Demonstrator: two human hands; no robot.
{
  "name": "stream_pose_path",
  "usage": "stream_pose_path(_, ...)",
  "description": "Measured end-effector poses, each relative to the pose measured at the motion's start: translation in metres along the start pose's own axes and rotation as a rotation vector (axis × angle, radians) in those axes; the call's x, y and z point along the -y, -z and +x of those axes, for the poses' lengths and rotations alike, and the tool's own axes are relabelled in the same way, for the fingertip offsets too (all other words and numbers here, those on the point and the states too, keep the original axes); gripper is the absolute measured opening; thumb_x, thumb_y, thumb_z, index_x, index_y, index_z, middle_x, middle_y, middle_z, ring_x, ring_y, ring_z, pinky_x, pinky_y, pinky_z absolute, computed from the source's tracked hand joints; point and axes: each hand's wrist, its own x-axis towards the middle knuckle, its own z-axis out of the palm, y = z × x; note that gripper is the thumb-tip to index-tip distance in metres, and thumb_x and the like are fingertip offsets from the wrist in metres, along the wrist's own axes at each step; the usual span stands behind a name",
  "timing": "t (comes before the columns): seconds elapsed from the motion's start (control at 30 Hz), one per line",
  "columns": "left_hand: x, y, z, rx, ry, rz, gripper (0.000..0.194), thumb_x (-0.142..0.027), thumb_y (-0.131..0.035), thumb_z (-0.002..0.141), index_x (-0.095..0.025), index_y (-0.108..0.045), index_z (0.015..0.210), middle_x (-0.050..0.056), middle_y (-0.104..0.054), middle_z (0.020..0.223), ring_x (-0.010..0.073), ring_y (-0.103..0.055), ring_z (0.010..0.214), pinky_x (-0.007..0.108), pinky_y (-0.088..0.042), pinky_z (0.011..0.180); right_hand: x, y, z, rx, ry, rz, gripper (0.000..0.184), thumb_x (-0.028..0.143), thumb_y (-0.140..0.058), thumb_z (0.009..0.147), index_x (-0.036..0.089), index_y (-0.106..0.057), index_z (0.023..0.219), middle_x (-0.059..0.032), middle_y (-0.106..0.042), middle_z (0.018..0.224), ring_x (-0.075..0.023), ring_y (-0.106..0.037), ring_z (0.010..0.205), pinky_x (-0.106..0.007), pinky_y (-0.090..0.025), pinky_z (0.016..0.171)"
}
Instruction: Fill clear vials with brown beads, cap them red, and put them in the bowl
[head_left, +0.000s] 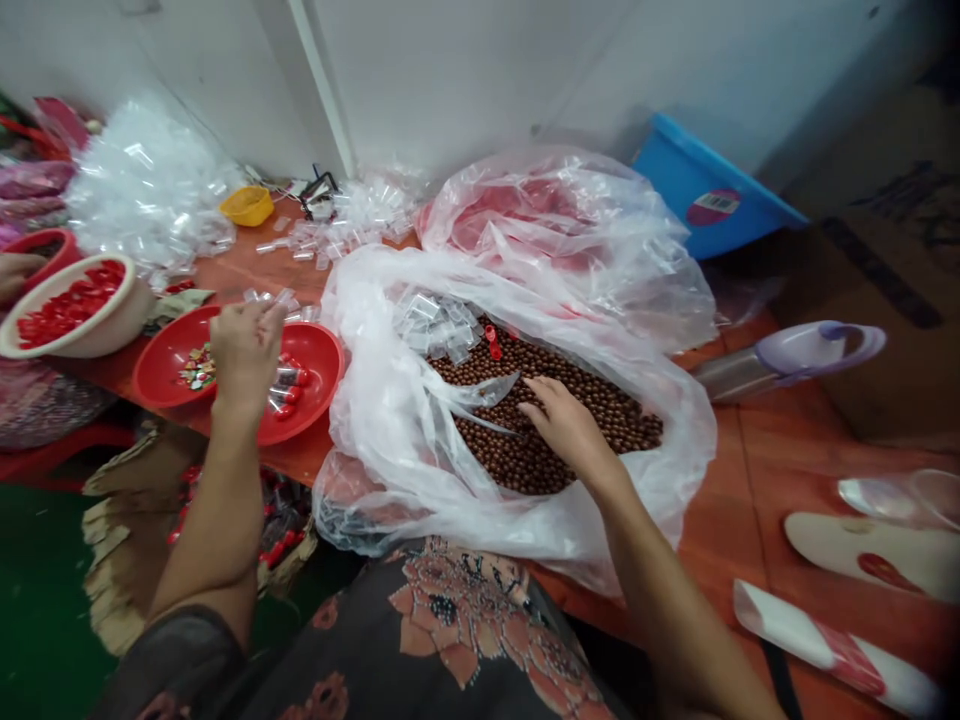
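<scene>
Seen from the middle of the view, an orange-red surface (757, 470) runs from 9 o'clock round to 4 o'clock, set against a white wall (465, 80) at 12 o'clock. A cardboard box (885, 300) stands at 2 o'clock, with a blue plastic basin (712, 190) tilted against the wall at 1 o'clock. A large clear plastic bag (375, 400) lies open at the centre, and a second plastic bag (555, 220) with red showing through it sits just behind, at 12 o'clock. Inside the open bag is a mound of brown beads (540, 370), with a cluster of clear tubes (439, 325) on top at its 11 o'clock side.

The right hand (566, 425) rests open on the beads, its fingers (540, 395) spread and touching them. The left hand (244, 355) hangs over a red plate (322, 345) at 9 o'clock, its fingers (259, 320) bunched upward. Clear tubes show just past them, but I cannot tell whether they are pinched. Capped tubes (285, 385) lie in the plate beneath. Further out at 9 o'clock, another person's hand (15, 275) is beside a white bowl (127, 290) of red caps.
</scene>
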Motion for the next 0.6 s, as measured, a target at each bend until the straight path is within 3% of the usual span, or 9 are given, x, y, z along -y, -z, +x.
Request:
stream_pose_path(0.07, -0.008, -0.043, 0.024, 0.072, -0.046, 0.104, 0.029, -0.033, -0.061, 0.089, -0.02, -0.071, 0.113, 0.01, -0.068, 0.085, 0.0242, -0.065, 0.092, 0.031, -0.049, 0.077, -0.008, -0.004, 0.018, -0.016, -0.038, 0.005, 0.033, 0.024, -0.053, 0.092, 0.019, -0.068, 0.12, -0.0132, -0.069, 0.118, -0.0268, -0.067, 0.108, -0.047, -0.053, 0.099)
stream_pose_path(0.17, -0.015, -0.101, 0.058, 0.182, -0.105, 0.232, 0.019, -0.021, -0.062, 0.085, -0.019, -0.073, 0.1, 0.012, -0.068, 0.086, 0.0264, -0.063, 0.098, 0.033, -0.047, 0.082, -0.005, -0.017, 0.056, -0.011, -0.106, -0.013, 0.028, 0.019, -0.049, 0.092, 0.017, -0.072, 0.108, -0.0123, -0.072, 0.108, -0.0247, -0.066, 0.104, -0.042, -0.051, 0.099)
stream_pose_path(0.27, -0.01, -0.137, 0.084, 0.312, -0.16, 0.392, 0.019, -0.006, -0.056, 0.08, -0.015, -0.073, 0.083, 0.013, -0.067, 0.085, 0.0265, -0.062, 0.097, 0.033, -0.046, 0.084, 0.006, -0.034, 0.093, -0.017, -0.128, -0.027, 0.028, 0.021, -0.049, 0.094, 0.014, -0.071, 0.109, -0.0156, -0.071, 0.112, -0.026, -0.065, 0.105, -0.042, -0.049, 0.099)
stream_pose_path(0.37, -0.001, -0.151, 0.102, 0.376, -0.195, 0.47, 0.024, -0.001, -0.052, 0.079, -0.014, -0.071, 0.078, 0.014, -0.068, 0.089, 0.0268, -0.06, 0.101, 0.033, -0.045, 0.086, 0.013, -0.048, 0.116, -0.016, -0.151, -0.008, 0.035, 0.021, -0.061, 0.088, 0.012, -0.066, 0.121, -0.0184, -0.07, 0.116, -0.0296, -0.062, 0.111, -0.045, -0.047, 0.1)
stream_pose_path(0.47, 0.006, -0.151, 0.108, 0.379, -0.208, 0.412, 0.022, -0.003, -0.058, 0.078, -0.015, -0.073, 0.088, 0.013, -0.069, 0.093, 0.0277, -0.06, 0.104, 0.034, -0.045, 0.089, 0.008, -0.05, 0.122, 0.01, -0.178, 0.062, 0.037, 0.017, -0.062, 0.086, 0.012, -0.066, 0.122, -0.0159, -0.072, 0.11, -0.0279, -0.064, 0.106, -0.043, -0.048, 0.097)
stream_pose_path(0.6, 0.002, -0.145, 0.092, 0.386, -0.119, 0.09, 0.029, -0.015, -0.069, 0.076, -0.018, -0.07, 0.105, 0.007, -0.071, 0.091, 0.0235, -0.063, 0.09, 0.033, -0.048, 0.082, -0.011, -0.03, 0.102, 0.037, -0.256, 0.303, 0.051, 0.02, -0.056, 0.088, 0.015, -0.056, 0.138, -0.0069, -0.073, 0.101, -0.018, -0.067, 0.087, -0.034, -0.053, 0.084)
